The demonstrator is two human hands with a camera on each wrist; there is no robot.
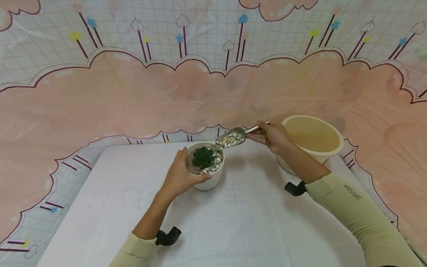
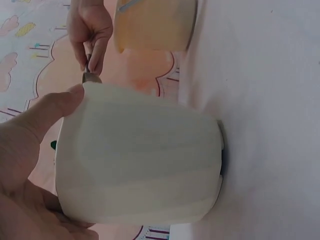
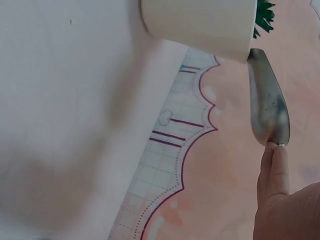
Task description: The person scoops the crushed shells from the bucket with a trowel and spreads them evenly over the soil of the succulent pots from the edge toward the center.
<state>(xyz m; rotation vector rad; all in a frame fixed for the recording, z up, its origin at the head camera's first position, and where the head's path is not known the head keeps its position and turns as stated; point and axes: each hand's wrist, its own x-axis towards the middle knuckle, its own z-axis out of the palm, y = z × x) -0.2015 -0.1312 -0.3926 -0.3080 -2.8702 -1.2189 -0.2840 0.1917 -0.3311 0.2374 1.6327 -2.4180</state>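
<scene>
A white plant pot (image 1: 207, 183) stands on the table, holding a green succulent (image 1: 203, 157). White pebbles (image 1: 213, 167) cover the soil at the right and front; greyish soil shows at the left. My left hand (image 1: 181, 174) grips the pot by its rim, thumb along the near side and fingers round the left. In my right hand (image 1: 274, 139) is the handle of a metal scoop (image 3: 269, 102), which carries more pebbles (image 1: 231, 139). The scoop's lip is right at the pot's right rim, its bowl sloping down toward the succulent.
A cream bucket (image 1: 310, 135) stands at the back right, partly behind my right forearm. White cloth covers the table (image 1: 220, 230). Behind it hangs a patterned pink backdrop (image 1: 166, 96).
</scene>
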